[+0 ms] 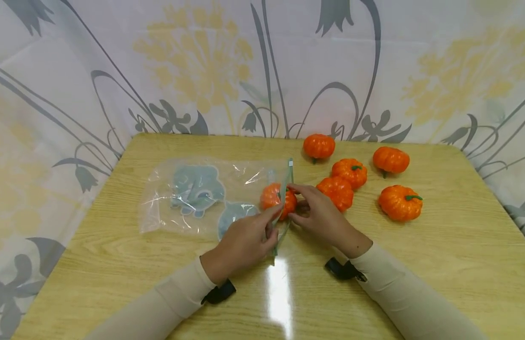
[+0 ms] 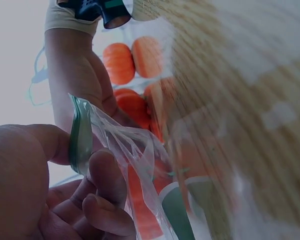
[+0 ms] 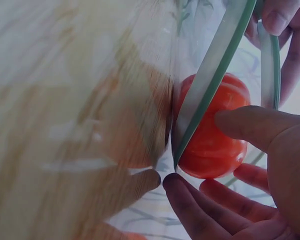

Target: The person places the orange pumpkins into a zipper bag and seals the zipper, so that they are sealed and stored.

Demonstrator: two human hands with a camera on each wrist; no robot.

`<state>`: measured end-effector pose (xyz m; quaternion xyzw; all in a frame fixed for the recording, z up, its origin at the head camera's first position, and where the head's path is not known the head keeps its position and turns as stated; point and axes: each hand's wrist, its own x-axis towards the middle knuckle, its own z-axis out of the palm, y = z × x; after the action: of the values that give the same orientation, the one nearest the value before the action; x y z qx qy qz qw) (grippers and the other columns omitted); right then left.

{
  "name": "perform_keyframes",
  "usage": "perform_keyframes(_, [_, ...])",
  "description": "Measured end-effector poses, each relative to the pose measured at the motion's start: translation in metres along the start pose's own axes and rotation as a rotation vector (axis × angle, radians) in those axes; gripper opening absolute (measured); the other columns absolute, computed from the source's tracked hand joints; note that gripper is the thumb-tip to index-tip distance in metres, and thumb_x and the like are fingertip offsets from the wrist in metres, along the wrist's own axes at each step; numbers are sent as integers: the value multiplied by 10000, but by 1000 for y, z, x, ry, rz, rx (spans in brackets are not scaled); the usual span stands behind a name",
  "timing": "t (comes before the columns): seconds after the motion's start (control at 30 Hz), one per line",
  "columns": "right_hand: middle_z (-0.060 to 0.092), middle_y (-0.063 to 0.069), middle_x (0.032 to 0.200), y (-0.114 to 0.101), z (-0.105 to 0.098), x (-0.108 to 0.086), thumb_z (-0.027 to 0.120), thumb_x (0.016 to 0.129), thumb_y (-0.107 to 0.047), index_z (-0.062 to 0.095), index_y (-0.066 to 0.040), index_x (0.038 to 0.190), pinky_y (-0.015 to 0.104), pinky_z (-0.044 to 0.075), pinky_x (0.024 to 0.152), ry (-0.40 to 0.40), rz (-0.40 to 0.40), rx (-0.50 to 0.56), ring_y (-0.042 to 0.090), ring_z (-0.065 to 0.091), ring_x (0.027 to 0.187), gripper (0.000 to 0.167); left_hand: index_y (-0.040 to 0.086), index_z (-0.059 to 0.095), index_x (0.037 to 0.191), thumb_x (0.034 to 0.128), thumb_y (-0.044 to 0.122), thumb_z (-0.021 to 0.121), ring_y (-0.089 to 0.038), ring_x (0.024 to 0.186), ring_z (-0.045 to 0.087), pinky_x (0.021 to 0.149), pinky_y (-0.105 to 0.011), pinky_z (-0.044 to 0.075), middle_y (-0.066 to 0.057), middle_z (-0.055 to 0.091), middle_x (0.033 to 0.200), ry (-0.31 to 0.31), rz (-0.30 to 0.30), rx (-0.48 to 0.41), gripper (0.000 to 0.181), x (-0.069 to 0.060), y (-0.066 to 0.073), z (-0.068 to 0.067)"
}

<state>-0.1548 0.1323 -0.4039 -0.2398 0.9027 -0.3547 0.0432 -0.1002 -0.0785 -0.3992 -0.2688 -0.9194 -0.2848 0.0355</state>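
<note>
A clear zip bag (image 1: pixel 156 215) with pale blue animal prints lies flat, its green-edged mouth facing right. My left hand (image 1: pixel 245 238) pinches the near edge of that mouth between thumb and fingers, lifting the green zip strip (image 2: pixel 81 137). At the opening sits a small orange toy pumpkin (image 3: pixel 225 137), mostly inside the bag. My right hand (image 1: pixel 322 217) holds this pumpkin from the right, thumb on one side and fingers on the other. In the right wrist view, the zip strip crosses in front of the pumpkin and hides part of it.
Right of the bag are more orange pumpkins: one at the back (image 1: pixel 319 146), two touching ones (image 1: pixel 349 173) close behind my right hand, and two farther right (image 1: pixel 400 203). The wooden table (image 1: pixel 109 278) meets a flower-patterned cloth (image 1: pixel 228 71) at the back.
</note>
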Motion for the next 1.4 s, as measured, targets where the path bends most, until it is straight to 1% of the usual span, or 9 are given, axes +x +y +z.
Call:
perform_keyframes(0.13, [556,170,1410,0,0,1,764,871,-92,462,-45,1415,383,581,879,2,7,13,289,693,1104,623,94,537,1415,935,153,631,-22,529,394,477,-184,332,101,519,689,5,11,7,493,0,0,0])
perform_keyframes(0.2, [569,173,1401,-1,0,1,759,876,-96,473,-39,1397,397,579,885,0,16,10,294,692,1109,597,96,533,1420,938,160,631,-24,541,401,483,-186,338,96,524,701,-7,6,-2,496,0,0,0])
perform_keyframes(0.33, [584,167,1383,0,1,0,753,883,-107,500,-30,1383,391,581,881,-10,24,7,292,689,1113,566,97,524,1433,943,179,630,-25,538,397,477,-191,333,97,524,704,-32,-1,-10,508,-1,0,0])
perform_keyframes(0.53, [612,134,1348,0,2,0,759,882,-113,520,-44,1386,388,582,881,-3,5,-2,278,689,1098,562,98,532,1413,936,170,631,-33,541,410,477,-192,333,102,526,705,-11,14,5,493,-1,0,1])
perform_keyframes(0.67, [620,129,1345,0,3,0,752,895,-146,519,-47,1402,387,579,888,-19,16,-23,265,686,1101,566,93,533,1416,935,166,631,-29,537,405,477,-190,330,95,530,706,-16,13,5,496,-2,-1,2])
perform_keyframes(0.87, [629,143,1345,0,3,-2,728,916,-173,512,-33,1429,424,569,905,-11,-4,-89,267,691,1080,574,90,546,1406,936,180,636,-25,540,406,484,-193,337,101,523,709,-6,12,15,487,-2,0,2])
perform_keyframes(1.03, [614,141,1369,-1,2,-2,710,930,-172,499,-39,1447,428,560,923,-26,-8,-115,271,684,1097,574,93,540,1414,947,195,633,-11,512,367,472,-191,317,95,517,701,-31,-12,1,487,-2,-1,2])
perform_keyframes(1.23, [619,156,1341,-7,-5,-3,700,928,-135,541,-41,1414,403,590,845,11,-37,-121,283,695,1042,520,109,532,1415,948,204,634,-14,510,393,466,-193,337,124,511,694,-22,-5,10,487,-1,-1,1])
perform_keyframes(1.4, [674,146,1207,-11,-15,-5,694,927,-131,622,-43,1327,377,588,747,79,-77,-169,254,676,908,415,105,535,1407,947,201,633,-11,517,406,474,-193,352,131,516,697,-10,9,18,480,0,-1,2])
